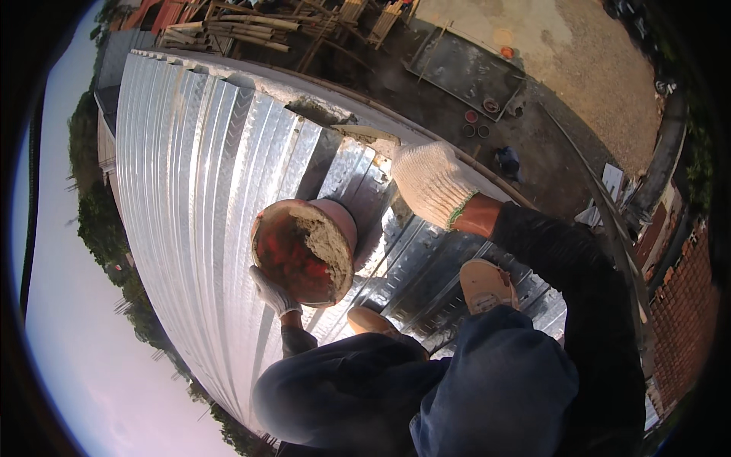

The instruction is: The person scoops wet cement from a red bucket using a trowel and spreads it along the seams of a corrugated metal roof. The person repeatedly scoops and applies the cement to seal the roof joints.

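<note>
My left hand [274,289], in a pale knit glove, grips the lower left side of a bucket [278,251] that is tilted on the corrugated metal sheeting. Its reddish inside has grey mortar caked on one side. Up and to the right, my right hand [430,183], also gloved, is closed on a trowel, whose blade [365,135] rests at the mortar-covered ledge [312,110] along the sheet's edge. The trowel's handle is hidden in my fist. My knees and two tan shoes [487,286] are below the hands, on the sheeting.
The roof sheeting [183,175] curves away leftward. Beyond the ledge is a drop to ground level, with stacked bamboo poles [236,30], a mixing tray [464,68], several small buckets [470,122] and a person [507,161]. A brick structure [681,320] stands at far right.
</note>
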`<control>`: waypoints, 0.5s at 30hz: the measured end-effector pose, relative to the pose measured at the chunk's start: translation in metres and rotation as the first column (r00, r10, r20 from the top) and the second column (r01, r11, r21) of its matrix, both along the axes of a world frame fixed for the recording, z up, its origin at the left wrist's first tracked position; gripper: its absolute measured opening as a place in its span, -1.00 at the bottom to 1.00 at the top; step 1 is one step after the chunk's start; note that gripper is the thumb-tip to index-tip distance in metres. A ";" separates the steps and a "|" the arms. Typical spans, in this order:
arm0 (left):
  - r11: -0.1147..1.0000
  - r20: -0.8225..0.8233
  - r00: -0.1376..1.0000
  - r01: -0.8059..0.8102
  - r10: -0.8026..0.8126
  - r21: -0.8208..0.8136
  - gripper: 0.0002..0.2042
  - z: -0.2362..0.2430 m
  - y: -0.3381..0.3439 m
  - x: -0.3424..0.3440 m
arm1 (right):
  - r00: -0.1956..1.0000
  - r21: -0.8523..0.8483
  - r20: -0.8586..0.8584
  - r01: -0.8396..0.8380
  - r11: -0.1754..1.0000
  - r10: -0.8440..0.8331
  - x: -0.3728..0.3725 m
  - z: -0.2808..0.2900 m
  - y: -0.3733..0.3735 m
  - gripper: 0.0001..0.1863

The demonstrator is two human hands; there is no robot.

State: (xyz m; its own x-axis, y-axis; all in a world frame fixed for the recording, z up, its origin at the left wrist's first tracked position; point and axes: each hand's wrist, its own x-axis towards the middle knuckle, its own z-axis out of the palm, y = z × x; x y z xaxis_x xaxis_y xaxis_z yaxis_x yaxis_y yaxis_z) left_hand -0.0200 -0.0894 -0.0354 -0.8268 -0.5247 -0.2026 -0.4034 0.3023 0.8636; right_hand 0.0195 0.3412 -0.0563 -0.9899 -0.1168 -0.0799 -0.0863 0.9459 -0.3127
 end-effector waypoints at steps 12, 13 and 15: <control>0.996 -0.098 0.995 0.016 -0.007 0.087 -0.34 -0.010 -0.010 -0.004 | 0.952 -0.522 0.284 0.253 0.815 -0.114 0.013 -0.015 0.041 -0.60; 0.996 -0.095 0.995 0.012 -0.004 0.088 -0.33 -0.010 -0.009 -0.003 | 0.948 -0.563 0.300 0.269 0.781 -0.111 0.014 -0.017 0.043 -0.58; 0.996 -0.092 0.996 0.003 0.005 0.088 -0.33 -0.009 -0.007 -0.002 | 0.880 -0.576 0.469 0.366 0.731 -0.071 0.014 -0.017 0.047 -0.57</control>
